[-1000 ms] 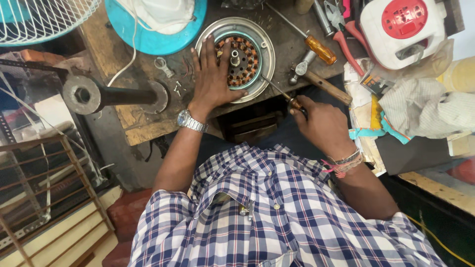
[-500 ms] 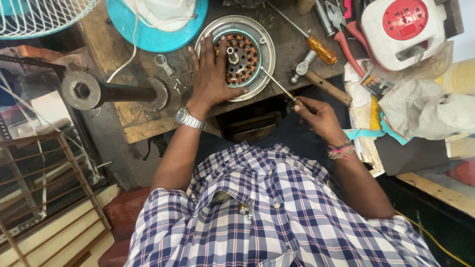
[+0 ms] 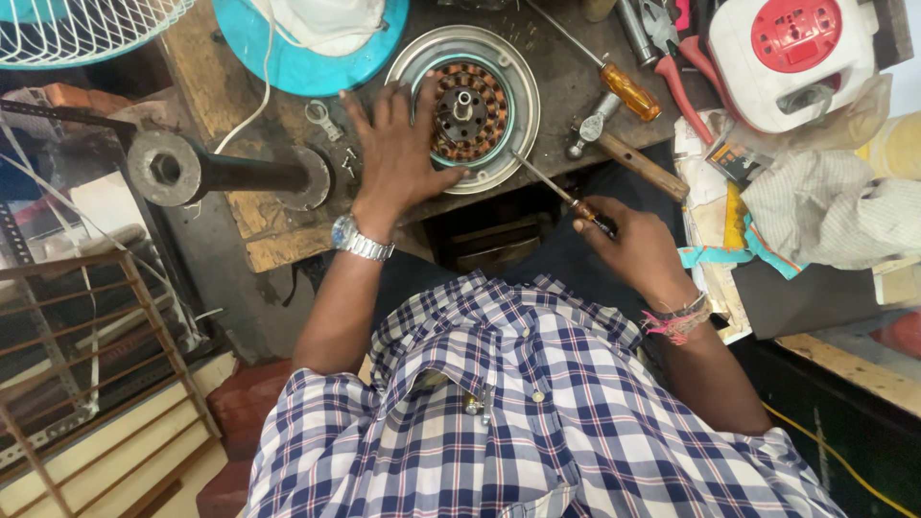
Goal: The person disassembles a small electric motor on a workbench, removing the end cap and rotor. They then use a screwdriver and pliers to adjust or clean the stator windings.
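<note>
Head view: left hand (image 3: 398, 158) spread flat on a fan motor (image 3: 467, 107); right hand (image 3: 638, 251) grips a screwdriver (image 3: 549, 182). Its tip could slip and nick the copper windings (image 3: 487, 137).

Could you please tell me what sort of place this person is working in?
Probably a small fan repair workshop: an opened motor lies on a worn wooden bench, with a hammer, pliers and a fan guard about.

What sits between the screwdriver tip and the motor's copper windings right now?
Nothing visible. The right hand holds the thin screwdriver, its tip at the motor's rim; the left hand rests on the far side.
</note>
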